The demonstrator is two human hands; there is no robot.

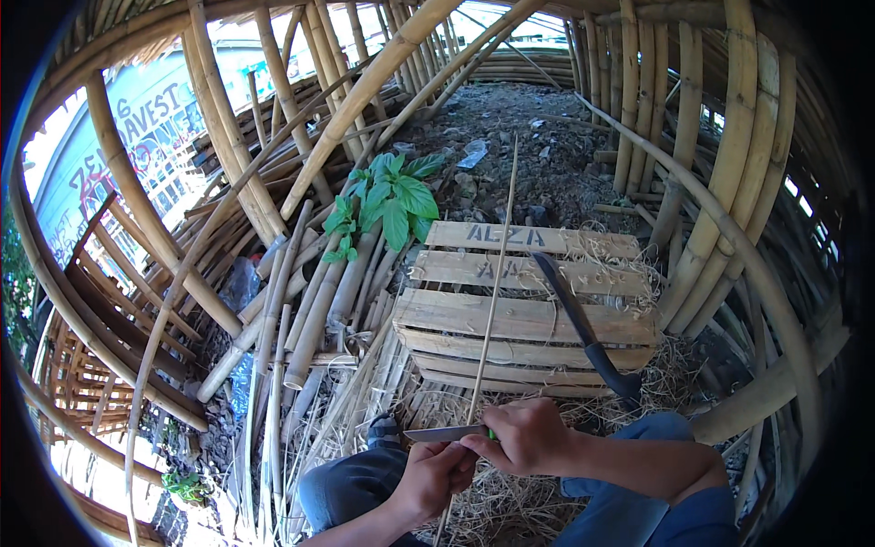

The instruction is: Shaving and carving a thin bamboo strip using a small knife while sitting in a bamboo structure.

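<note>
Close to my knees, my right hand (527,436) grips a knife by its green handle. The knife's flat blade (447,433) points left and lies across a long, thin bamboo strip (493,310). My left hand (432,476) is closed around the lower part of that strip, just below the blade. The strip rises upright in view, past a slatted wooden crate (519,312), and its lower end runs down between my legs. On the crate's right side leans a dark, curved machete-like tool (576,314), touched by neither hand. My fingers partly hide the knife handle.
Pale shavings (524,510) cover the ground around my feet and the crate's right side. Bamboo poles (319,310) lie piled to the left, beside a leafy green plant (390,202). A bent bamboo pole (729,214) crosses on the right. Bamboo walls stand on both sides.
</note>
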